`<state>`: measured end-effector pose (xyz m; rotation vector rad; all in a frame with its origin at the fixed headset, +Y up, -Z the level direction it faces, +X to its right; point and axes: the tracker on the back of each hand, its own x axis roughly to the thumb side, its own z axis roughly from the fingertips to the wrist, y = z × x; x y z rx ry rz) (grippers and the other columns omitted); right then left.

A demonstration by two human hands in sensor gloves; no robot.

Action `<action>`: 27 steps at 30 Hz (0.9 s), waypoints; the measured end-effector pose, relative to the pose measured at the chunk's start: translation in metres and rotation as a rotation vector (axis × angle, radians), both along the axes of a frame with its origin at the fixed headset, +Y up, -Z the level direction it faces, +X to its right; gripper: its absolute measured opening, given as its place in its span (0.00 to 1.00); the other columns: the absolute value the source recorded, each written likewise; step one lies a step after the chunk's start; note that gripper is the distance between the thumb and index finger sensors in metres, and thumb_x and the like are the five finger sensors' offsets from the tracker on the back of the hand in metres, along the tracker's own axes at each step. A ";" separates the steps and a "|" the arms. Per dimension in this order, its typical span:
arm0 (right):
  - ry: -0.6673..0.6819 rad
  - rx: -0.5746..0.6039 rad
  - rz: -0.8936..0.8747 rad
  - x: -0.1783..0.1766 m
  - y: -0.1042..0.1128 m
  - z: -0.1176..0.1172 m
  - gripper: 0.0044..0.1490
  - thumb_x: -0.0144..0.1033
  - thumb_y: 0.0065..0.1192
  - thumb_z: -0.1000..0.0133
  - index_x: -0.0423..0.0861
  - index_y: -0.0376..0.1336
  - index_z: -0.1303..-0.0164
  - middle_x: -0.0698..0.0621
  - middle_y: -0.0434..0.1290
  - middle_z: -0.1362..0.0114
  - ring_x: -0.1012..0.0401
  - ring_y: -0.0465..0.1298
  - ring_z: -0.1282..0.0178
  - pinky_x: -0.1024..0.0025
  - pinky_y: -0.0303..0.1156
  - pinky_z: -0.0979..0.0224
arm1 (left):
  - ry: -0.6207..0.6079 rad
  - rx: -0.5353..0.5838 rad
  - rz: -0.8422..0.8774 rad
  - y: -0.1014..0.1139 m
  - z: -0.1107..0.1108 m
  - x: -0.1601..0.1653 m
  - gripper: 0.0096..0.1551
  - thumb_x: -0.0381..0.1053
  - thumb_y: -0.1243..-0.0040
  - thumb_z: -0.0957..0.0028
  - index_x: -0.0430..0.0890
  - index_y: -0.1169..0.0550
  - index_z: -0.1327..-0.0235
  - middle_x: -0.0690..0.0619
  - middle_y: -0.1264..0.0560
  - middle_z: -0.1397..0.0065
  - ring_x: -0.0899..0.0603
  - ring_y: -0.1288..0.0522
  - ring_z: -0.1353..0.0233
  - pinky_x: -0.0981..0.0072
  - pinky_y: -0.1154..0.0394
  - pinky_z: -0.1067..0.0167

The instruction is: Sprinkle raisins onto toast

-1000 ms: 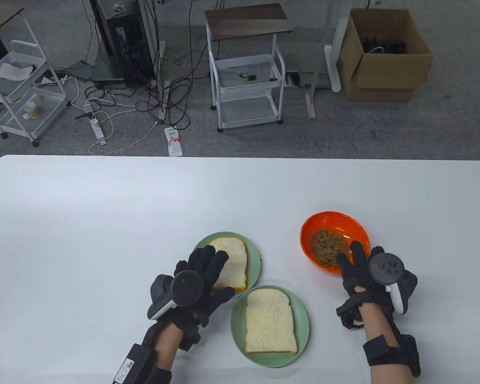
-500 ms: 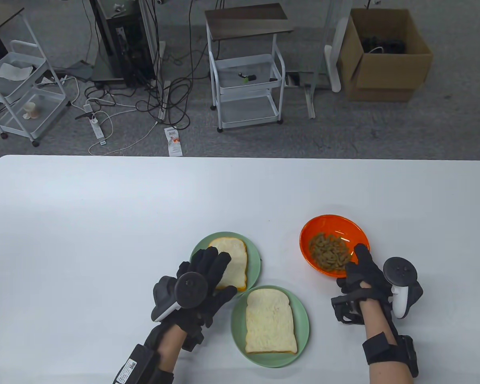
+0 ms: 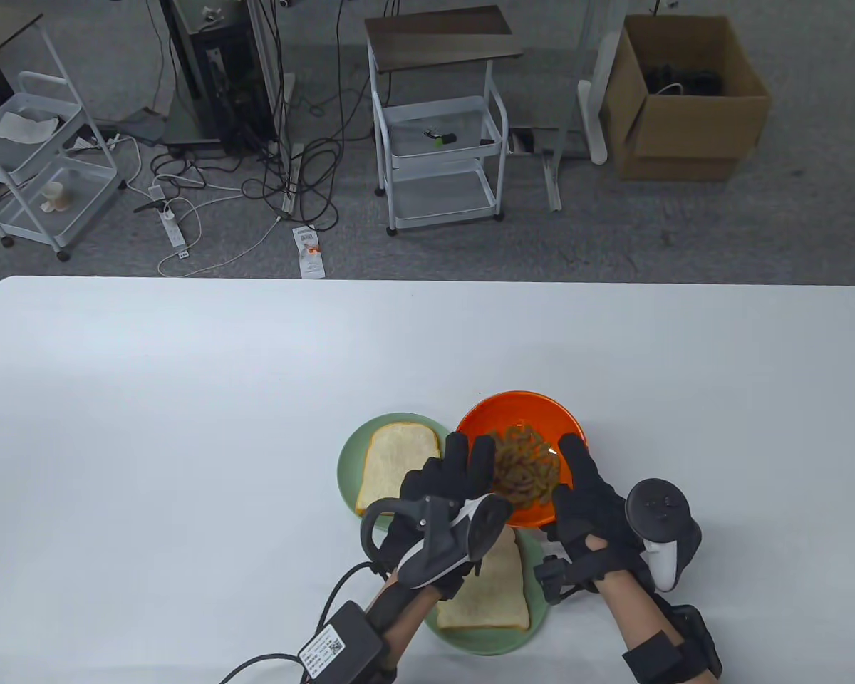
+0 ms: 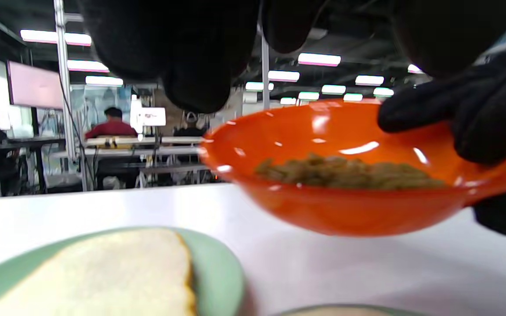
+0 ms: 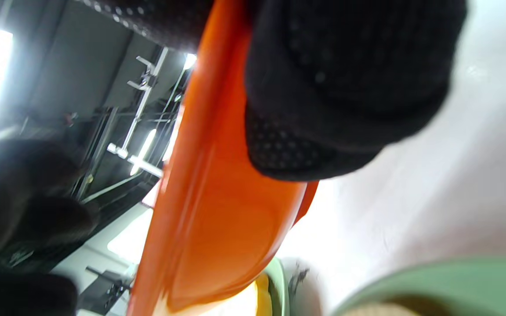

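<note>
Now | your right hand (image 3: 591, 506) gripped the orange bowl (image 3: 520, 420) of raisins (image 3: 526, 467) by its 4 o'clock rim, lifted off the desk (image 3: 185, 399) | left hand (image 3: 445, 491) hovered loose at 9 o'clock, holding nothing | judged best: pinch small, scatter over toast (image 3: 395, 463) at 9 o'clock.

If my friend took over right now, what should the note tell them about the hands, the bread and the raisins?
Right hand grips the orange bowl of raisins by its rim, lifted above the table beside the plates.
Left hand reaches over the raisins; whether it has pinched any cannot be told.
Far toast and near toast lie on green plates, both bare.
Done: bowl brought over.
Left: sprinkle raisins on the toast.
</note>
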<state>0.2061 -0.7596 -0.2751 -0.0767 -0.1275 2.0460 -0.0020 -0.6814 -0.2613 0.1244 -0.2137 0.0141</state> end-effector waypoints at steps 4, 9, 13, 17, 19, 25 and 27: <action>0.033 0.028 -0.024 -0.012 0.002 0.009 0.41 0.23 0.66 0.48 0.45 0.57 0.21 0.23 0.65 0.28 0.48 0.87 0.74 0.70 0.87 0.74 | 0.112 -0.270 -0.199 -0.014 -0.018 0.021 0.63 0.87 0.43 0.60 0.56 0.42 0.14 0.45 0.40 0.12 0.42 0.17 0.34 0.57 0.19 0.38; 0.050 0.072 0.001 -0.020 0.004 0.016 0.41 0.23 0.65 0.48 0.46 0.58 0.22 0.23 0.65 0.28 0.47 0.86 0.74 0.70 0.87 0.75 | 0.130 -0.261 -0.267 -0.022 -0.020 0.030 0.65 0.88 0.44 0.62 0.54 0.42 0.14 0.44 0.38 0.13 0.43 0.16 0.37 0.59 0.18 0.40; 0.081 0.028 -0.122 -0.029 0.003 0.022 0.41 0.23 0.64 0.48 0.45 0.57 0.21 0.22 0.64 0.28 0.47 0.86 0.75 0.70 0.87 0.75 | 0.118 -0.263 -0.205 -0.022 -0.023 0.026 0.61 0.83 0.40 0.58 0.54 0.41 0.16 0.43 0.37 0.15 0.44 0.14 0.40 0.63 0.16 0.43; 0.079 0.012 -0.188 -0.029 0.003 0.025 0.40 0.23 0.64 0.48 0.45 0.58 0.22 0.22 0.64 0.29 0.46 0.86 0.75 0.70 0.87 0.76 | 0.116 -0.207 -0.189 -0.021 -0.018 0.023 0.52 0.76 0.33 0.56 0.59 0.36 0.19 0.45 0.33 0.18 0.48 0.13 0.45 0.68 0.14 0.46; 0.077 -0.009 -0.208 -0.029 0.001 0.025 0.40 0.23 0.64 0.49 0.45 0.58 0.22 0.22 0.64 0.29 0.47 0.86 0.76 0.70 0.87 0.76 | 0.089 -0.181 -0.162 -0.023 -0.018 0.022 0.48 0.73 0.31 0.56 0.59 0.33 0.21 0.47 0.30 0.21 0.50 0.12 0.48 0.69 0.13 0.48; 0.099 -0.048 -0.230 -0.032 -0.003 0.026 0.40 0.23 0.64 0.49 0.45 0.59 0.22 0.21 0.64 0.29 0.46 0.86 0.76 0.70 0.87 0.77 | 0.038 -0.169 -0.073 -0.030 -0.021 0.012 0.36 0.67 0.25 0.56 0.64 0.24 0.32 0.53 0.23 0.29 0.51 0.10 0.56 0.71 0.12 0.56; 0.111 -0.060 -0.230 -0.034 -0.004 0.026 0.40 0.23 0.64 0.48 0.45 0.59 0.22 0.21 0.64 0.29 0.46 0.86 0.76 0.70 0.87 0.76 | 0.028 -0.149 -0.037 -0.032 -0.022 0.007 0.34 0.65 0.22 0.57 0.63 0.21 0.35 0.55 0.21 0.32 0.50 0.10 0.59 0.70 0.11 0.58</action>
